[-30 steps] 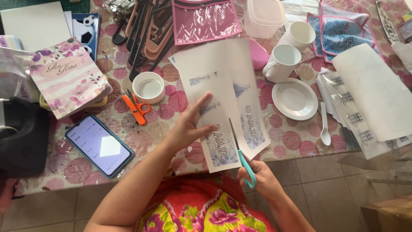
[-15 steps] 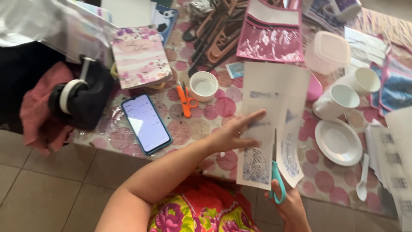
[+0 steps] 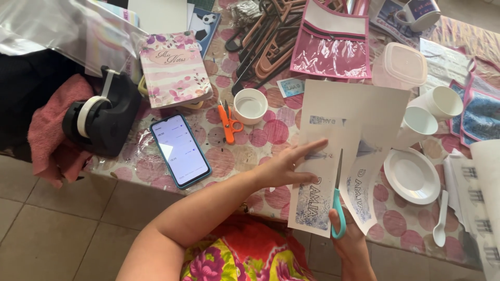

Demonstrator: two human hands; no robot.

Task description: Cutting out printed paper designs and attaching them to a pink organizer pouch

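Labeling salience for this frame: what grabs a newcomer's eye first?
At the table's near edge, the right hand works teal-handled scissors up through a printed white sheet, which the left hand presses flat. Left of that lies a lit phone, with small orange snips above it.

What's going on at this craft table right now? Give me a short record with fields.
Left hand: left hand flat on the printed paper sheet, fingers spread
Right hand: right hand works teal-handled scissors, blades in a cut up the sheet
Surface: table with pink-dotted cloth
Nearby left: smartphone, screen lit; orange snips; small white cup
Nearby right: white plate, white spoon
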